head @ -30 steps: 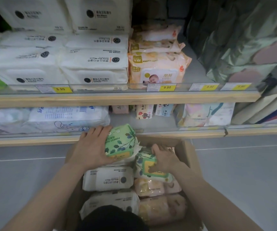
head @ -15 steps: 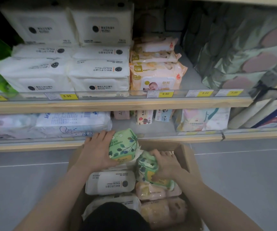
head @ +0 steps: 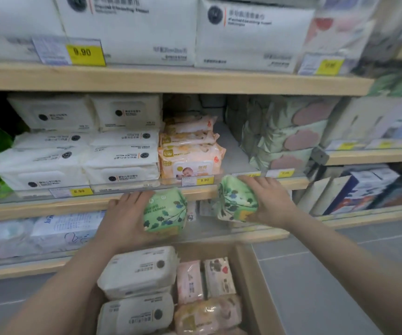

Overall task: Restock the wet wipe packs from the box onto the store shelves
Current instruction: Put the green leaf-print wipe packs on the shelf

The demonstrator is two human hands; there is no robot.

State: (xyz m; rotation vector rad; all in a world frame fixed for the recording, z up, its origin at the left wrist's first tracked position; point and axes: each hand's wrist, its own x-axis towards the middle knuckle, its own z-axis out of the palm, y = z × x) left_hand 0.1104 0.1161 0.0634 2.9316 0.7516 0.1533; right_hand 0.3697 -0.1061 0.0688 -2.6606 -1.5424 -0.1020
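Each hand, left hand (head: 125, 218) and right hand (head: 271, 204), clamps its fingers around one green forest-print wipe pack (head: 165, 211) (head: 237, 199), raised above the cardboard box (head: 250, 281) for shelving

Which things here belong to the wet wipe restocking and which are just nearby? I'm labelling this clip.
Part of the job:
- left hand holding a green pack
- right hand holding a second green pack
- cardboard box with white packs and pink packs
- shelf gap beside the orange packs

Just nearby:
- boxed goods at right
- price tag
- floor
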